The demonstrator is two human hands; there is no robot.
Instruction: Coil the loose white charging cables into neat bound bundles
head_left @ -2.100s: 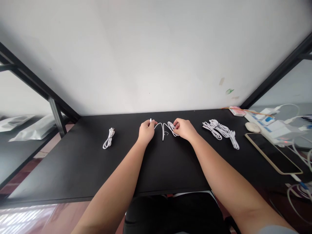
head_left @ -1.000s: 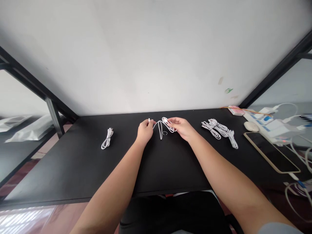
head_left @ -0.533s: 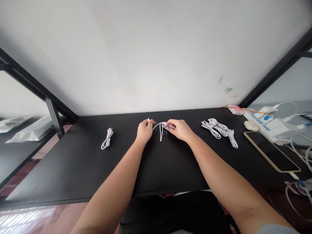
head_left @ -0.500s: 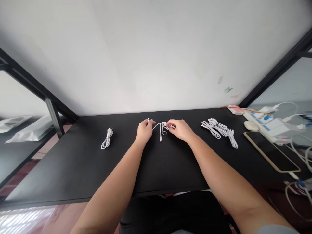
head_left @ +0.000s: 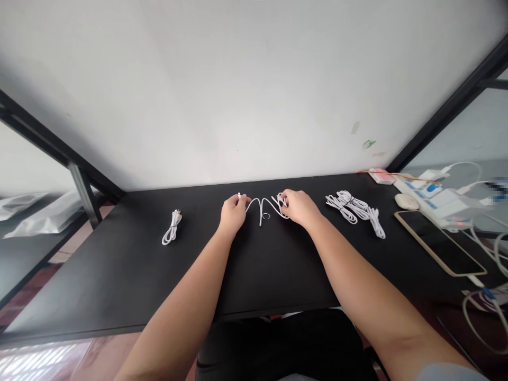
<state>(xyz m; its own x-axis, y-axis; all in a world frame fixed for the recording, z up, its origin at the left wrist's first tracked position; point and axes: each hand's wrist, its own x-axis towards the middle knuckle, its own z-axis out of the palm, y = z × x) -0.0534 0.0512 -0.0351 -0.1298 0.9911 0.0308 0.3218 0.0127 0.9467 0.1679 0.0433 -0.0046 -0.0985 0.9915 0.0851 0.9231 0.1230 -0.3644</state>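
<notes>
A white cable [head_left: 262, 209] stretches in loose loops between my two hands near the back of the black table [head_left: 127, 275]. My left hand [head_left: 231, 212] pinches one plug end of it, held up off the surface. My right hand [head_left: 298, 207] is closed on the cable's coiled part a short way to the right. A small wire tie [head_left: 267, 216] lies on the table between the hands.
One tied white cable bundle [head_left: 171, 234] lies at the left. Several white cable bundles [head_left: 355, 211] lie at the right. Further right are a phone [head_left: 438, 242], a white mouse [head_left: 406, 200], a power strip [head_left: 432, 192] with chargers and loose wires. A white wall closes the back.
My right hand has moved back to the right with the coil, so the cable spreads wider between the hands. My left hand has stayed almost still.
</notes>
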